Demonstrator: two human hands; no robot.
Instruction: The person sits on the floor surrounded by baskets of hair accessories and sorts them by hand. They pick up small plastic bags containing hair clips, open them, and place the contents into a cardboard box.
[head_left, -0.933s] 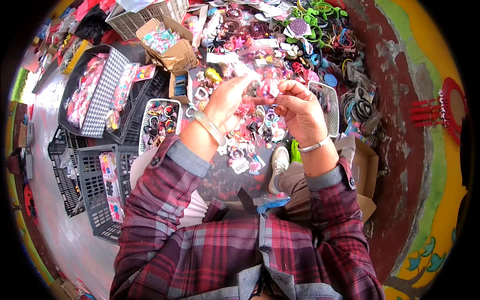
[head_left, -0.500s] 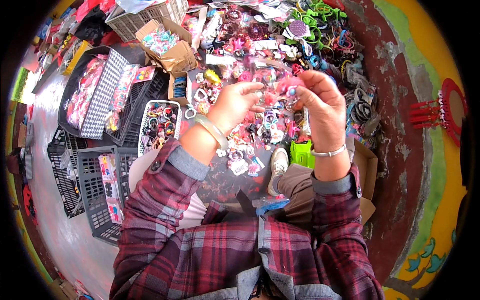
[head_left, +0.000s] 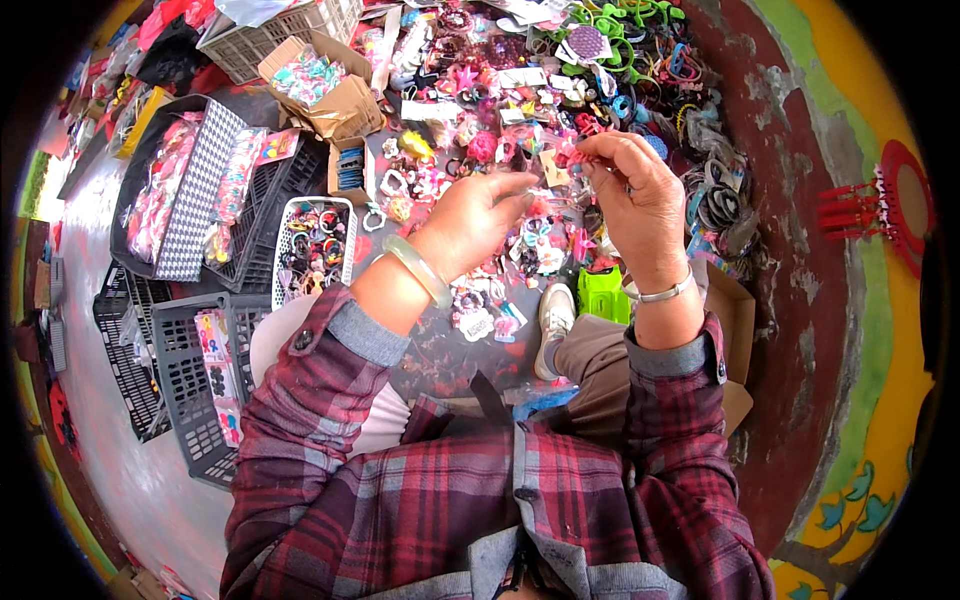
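My right hand [head_left: 640, 195] is raised over the pile, thumb and fingertips pinched on a small pink hair ornament [head_left: 570, 154]. A beige card [head_left: 553, 170] shows just beside it; whether it is attached I cannot tell. My left hand [head_left: 470, 217] hovers to the left, fingers stretched toward the right hand, with nothing visible in them. Beneath both hands spreads a dense heap of hair accessories, with a yellow fluffy piece [head_left: 415, 144] and a pink rosette [head_left: 482, 147] among them.
On the left stand a white basket of hair ties [head_left: 318, 205], a small box of blue items [head_left: 351, 168], a cardboard box [head_left: 345, 110] and dark plastic crates [head_left: 190, 345]. Green headbands [head_left: 615, 50] lie at the far right. A bright green object [head_left: 604, 296] sits by my shoe [head_left: 556, 322].
My left hand has drawn slightly down and its fingers have come closer together. The right hand keeps the pink ornament, turned and shifted a little away.
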